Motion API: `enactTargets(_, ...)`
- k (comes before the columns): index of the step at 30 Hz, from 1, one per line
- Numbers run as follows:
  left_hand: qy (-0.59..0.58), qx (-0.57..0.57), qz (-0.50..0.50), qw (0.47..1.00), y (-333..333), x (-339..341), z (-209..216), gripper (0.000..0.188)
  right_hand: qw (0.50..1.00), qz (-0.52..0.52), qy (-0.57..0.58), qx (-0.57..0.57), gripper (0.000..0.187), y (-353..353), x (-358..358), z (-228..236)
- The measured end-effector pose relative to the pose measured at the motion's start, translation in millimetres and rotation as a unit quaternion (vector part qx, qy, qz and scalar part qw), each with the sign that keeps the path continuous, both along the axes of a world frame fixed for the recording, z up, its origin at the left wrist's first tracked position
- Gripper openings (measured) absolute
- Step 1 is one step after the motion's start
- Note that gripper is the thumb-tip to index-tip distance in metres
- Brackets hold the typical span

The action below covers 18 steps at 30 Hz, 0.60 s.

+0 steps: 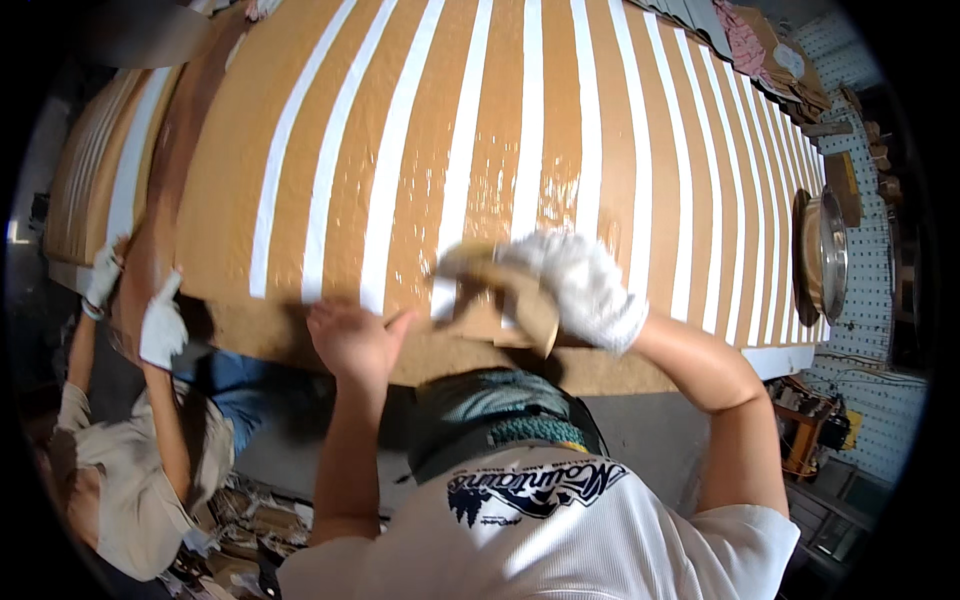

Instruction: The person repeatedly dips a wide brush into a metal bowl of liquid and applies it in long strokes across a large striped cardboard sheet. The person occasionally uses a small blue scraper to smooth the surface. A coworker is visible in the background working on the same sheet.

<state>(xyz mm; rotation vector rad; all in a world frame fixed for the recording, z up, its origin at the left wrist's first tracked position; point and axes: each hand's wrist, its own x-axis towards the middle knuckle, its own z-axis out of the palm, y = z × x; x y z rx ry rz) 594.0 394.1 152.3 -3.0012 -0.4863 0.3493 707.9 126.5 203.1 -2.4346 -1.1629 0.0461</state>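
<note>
A long brown sheet with white stripes covers the worktable in front of me, and its middle gleams with wet patches. My right hand, in a white glove, is closed on a flat tan brush-like tool low over the near part of the stripes. Motion smears the tool, so its exact kind is unclear. My left hand is bare and rests at the sheet's near edge, thumb spread away from the fingers. The fingertips are partly hidden from view.
To the left, a co-worker's gloved hands touch a dark brown strip beside another striped sheet. A round metal-rimmed bowl sits at the right end. Paper scraps litter the floor lower left; folded material lies at the far right.
</note>
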Motion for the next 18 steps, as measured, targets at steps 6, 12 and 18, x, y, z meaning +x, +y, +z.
enactTargets(6, 0.056, 0.002, 0.04, 0.998, -8, 8, 15, 0.098, 0.99, 0.019, 0.136, 0.003, 0.03, 42, 61, 10)
enactTargets(12, 0.048, 0.02, 0.059, 0.997, -8, 6, 6, 0.111, 0.992, -0.06, 0.065, 0.085, 0.032, 66, 228, 2)
enactTargets(18, 0.12, -0.07, 0.091, 0.986, 0, 6, 8, 0.119, 0.969, -0.234, 0.015, 0.073, 0.041, 12, 411, -11)
